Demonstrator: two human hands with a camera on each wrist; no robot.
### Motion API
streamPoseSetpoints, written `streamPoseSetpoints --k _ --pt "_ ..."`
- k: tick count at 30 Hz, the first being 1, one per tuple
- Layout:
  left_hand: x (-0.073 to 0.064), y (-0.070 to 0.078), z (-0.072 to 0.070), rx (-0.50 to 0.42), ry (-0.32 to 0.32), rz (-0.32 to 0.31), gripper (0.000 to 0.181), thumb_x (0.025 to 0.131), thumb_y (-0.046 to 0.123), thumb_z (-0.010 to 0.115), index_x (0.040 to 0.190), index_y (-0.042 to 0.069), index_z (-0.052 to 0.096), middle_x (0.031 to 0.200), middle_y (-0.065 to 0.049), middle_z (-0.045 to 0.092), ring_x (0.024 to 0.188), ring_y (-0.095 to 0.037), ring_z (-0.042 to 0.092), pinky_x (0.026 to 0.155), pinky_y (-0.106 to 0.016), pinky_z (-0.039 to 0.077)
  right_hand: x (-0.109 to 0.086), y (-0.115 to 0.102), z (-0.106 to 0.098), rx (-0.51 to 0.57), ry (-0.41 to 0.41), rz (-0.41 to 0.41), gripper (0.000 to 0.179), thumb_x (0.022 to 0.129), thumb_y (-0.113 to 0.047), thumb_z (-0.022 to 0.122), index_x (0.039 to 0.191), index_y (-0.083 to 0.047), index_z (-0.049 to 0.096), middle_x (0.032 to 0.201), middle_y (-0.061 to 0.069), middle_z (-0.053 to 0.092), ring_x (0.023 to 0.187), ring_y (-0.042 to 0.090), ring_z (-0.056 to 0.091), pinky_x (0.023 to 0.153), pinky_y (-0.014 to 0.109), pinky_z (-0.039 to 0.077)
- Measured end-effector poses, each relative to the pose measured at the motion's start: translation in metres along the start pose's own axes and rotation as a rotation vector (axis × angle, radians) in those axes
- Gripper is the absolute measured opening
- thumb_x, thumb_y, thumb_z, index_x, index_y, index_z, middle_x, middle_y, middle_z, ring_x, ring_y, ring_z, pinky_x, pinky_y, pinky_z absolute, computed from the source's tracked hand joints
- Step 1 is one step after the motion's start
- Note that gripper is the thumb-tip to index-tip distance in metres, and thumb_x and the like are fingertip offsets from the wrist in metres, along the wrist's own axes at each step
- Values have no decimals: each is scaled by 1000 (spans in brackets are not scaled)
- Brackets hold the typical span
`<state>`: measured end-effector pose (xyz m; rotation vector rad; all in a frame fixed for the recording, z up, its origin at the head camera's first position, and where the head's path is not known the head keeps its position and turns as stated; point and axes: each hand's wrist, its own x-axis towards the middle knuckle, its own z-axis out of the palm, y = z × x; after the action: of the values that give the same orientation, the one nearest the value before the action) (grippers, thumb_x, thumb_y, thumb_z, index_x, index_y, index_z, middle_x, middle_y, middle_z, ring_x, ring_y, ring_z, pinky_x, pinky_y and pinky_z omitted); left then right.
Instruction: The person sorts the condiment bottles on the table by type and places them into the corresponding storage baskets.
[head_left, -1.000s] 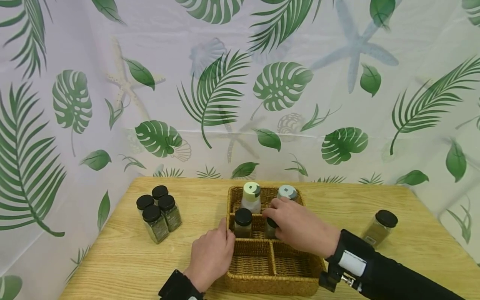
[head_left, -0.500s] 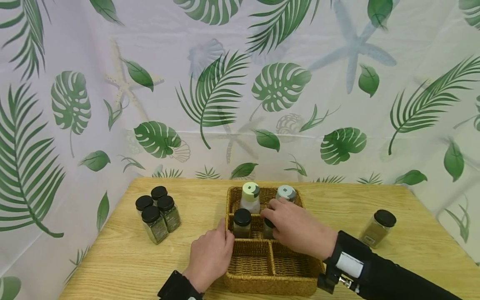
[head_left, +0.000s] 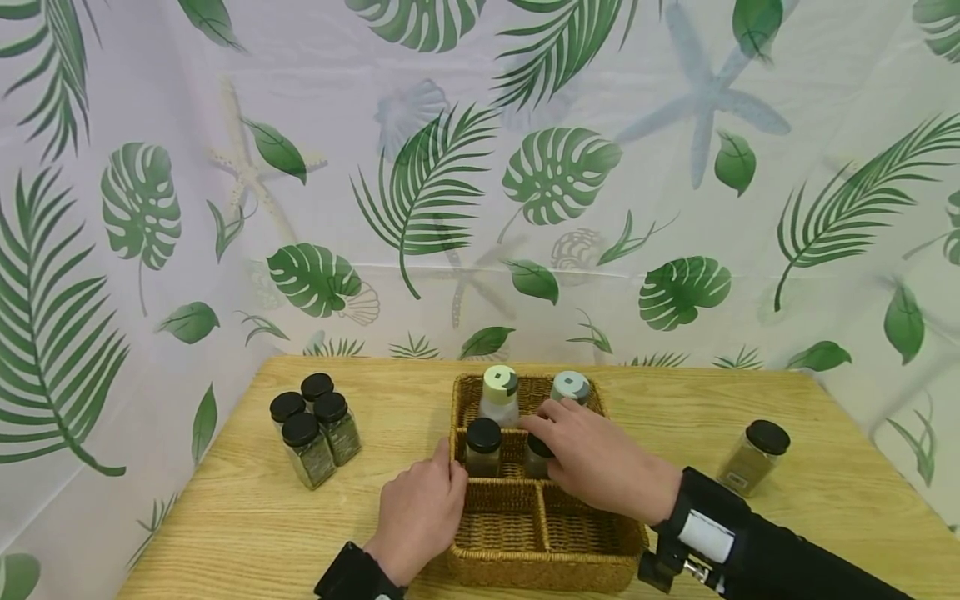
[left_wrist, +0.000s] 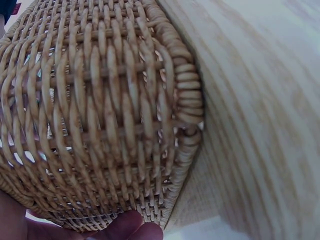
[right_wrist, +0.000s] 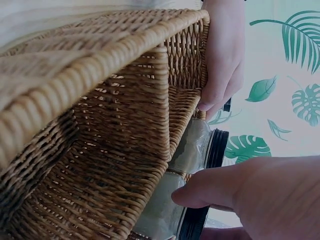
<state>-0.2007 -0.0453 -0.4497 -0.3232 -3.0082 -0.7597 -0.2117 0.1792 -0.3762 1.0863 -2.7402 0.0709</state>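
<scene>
A wicker basket with compartments sits on the table. My left hand grips its left side, thumb near the rim; in the left wrist view, fingertips touch the woven wall. My right hand holds a black-lidded glass jar in the middle section; the hand partly hides it. In the right wrist view the thumb lies against that jar. Left of it stands a second black-lidded jar. Behind them are a yellow-green-capped bottle and a pale-blue-capped bottle, the latter partly covered.
Several black-lidded jars filled with dried herbs stand grouped at the table's left. One more jar with brownish contents stands at the right, beyond the right forearm. A leaf-patterned cloth hangs behind the wooden table.
Both hands keep their places on the basket and the jar. The whole head view has shifted very slightly.
</scene>
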Motion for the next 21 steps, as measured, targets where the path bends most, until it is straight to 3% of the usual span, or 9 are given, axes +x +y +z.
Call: streamPoseSetpoints --k 9,21 --pt "-1 -1 1 -8 -1 -1 52 102 33 31 140 0 44 47 -2 45 35 -23 37 36 -32 19 -13 3 -11 58 19 52 49 77 -11 74 124 -10 60 108 10 59 95 24 52 76 42 50" --pt "0 -2 3 -4 -3 4 52 102 33 31 141 -1 44 44 -2 45 33 -20 32 35 -32 17 -51 29 -34 -3 28 206 48 76 -18 76 122 -8 63 109 9 61 95 25 55 75 44 51"
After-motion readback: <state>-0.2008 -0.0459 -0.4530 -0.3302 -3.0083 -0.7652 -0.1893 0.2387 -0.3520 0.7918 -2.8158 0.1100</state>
